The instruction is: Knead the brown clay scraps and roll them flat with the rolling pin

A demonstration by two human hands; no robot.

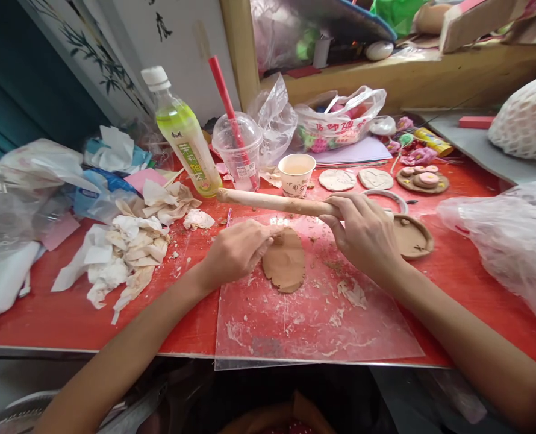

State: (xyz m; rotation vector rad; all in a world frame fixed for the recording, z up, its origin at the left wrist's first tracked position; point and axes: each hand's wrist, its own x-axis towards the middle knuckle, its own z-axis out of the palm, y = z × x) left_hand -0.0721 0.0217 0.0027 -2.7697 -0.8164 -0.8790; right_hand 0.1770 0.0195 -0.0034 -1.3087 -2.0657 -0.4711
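Observation:
A flat, rough-edged slab of brown clay [285,265] lies on a clear plastic sheet [268,337]. My left hand [238,250] is at the slab's upper left edge, fingers curled and closed, the tips pinching the clay there; the thumb partly hides the grip. Wrapped around the right end of a wooden rolling pin [272,202] is my right hand [362,226]. The pin is held level above the sheet, its free end pointing left toward the bottle. Just beyond my right hand sits a round, rimmed clay dish [413,236].
Crumpled tissues [132,253] lie left. A green drink bottle [186,138], a plastic cup with red straw [238,150] and a paper cup [296,175] stand behind. Pale clay discs [337,179] are at the back, a plastic bag [516,235] at right.

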